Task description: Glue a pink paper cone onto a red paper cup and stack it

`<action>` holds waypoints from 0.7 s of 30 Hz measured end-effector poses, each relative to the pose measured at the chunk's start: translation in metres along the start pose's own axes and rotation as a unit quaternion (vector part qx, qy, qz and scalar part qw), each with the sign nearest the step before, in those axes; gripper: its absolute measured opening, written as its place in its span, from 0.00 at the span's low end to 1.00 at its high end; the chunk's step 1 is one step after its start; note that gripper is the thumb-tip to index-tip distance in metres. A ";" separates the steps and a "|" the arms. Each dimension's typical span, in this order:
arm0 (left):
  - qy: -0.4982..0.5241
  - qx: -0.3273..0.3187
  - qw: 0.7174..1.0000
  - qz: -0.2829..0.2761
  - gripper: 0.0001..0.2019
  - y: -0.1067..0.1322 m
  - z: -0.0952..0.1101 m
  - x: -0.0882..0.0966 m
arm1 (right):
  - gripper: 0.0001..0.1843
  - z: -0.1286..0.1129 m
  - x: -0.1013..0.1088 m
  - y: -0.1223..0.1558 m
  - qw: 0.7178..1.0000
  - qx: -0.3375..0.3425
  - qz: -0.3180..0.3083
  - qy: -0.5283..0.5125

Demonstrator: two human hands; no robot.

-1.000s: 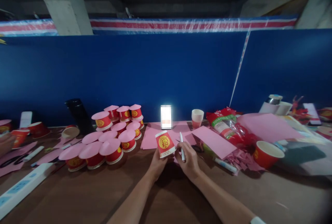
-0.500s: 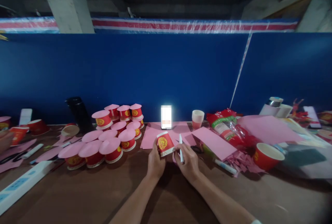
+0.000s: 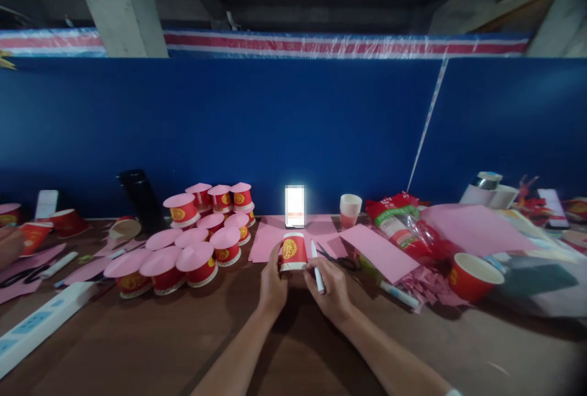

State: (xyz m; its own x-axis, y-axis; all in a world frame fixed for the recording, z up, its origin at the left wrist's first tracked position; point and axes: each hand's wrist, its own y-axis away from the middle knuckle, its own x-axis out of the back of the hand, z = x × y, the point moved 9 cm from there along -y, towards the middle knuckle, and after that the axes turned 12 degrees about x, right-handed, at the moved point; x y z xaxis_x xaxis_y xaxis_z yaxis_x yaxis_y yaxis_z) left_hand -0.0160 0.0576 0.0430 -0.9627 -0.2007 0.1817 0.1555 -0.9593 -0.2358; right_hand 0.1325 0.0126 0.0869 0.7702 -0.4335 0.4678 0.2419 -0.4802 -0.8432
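Cup [image 3: 293,250]: red with a gold emblem and a white band at its lower edge. A second ago it is tilted, its top leaning left and raised off the surface. Half a second ago the tilt is smaller. Now it stands straight and lower, at the near edge of the pink sheets [image 3: 268,243] on the tabletop [image 3: 160,341]. Whether it actually touches the paper I cannot tell.

Left hand [image 3: 273,283]: curled round the cup's left side, thumb and fingers closed on it.

Right hand [image 3: 334,289]: closed on a white pen [image 3: 316,269], upper end pointing away. The pen now sits just beside the cup's right flank, nearer than a second ago.

Judgement: the cup has been levelled and steadied, with the pen brought close to it.

Surroundings:
- A lit phone [image 3: 294,205] stands behind the cup against the blue wall.
- Scissors [image 3: 342,260] lie just right of the pen.
- A group of pink-topped cups [image 3: 197,261] stands to the left, well apart.
- An open red cup [image 3: 474,274] stands far right.
- Another person's hand [image 3: 9,248] shows at the left edge.
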 end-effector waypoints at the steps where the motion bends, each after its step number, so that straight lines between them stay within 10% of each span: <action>1: -0.005 -0.005 1.000 -0.001 0.28 -0.001 0.000 0.000 | 0.02 0.000 -0.001 0.000 1.000 0.001 -0.001 -0.003; 21: 0.068 0.027 0.997 -0.002 0.33 -0.007 -0.007 0.001 | 0.03 0.001 -0.008 0.004 1.000 0.011 -0.017 -0.006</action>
State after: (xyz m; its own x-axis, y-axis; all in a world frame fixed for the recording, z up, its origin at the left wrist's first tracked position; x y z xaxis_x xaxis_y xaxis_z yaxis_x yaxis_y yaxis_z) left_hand -0.0201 0.0657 0.0382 -0.9839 -0.1720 0.0496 0.1604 -0.9701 -0.1821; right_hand 0.1277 0.0151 0.0799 0.7685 -0.4086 0.4924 0.2800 -0.4772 -0.8330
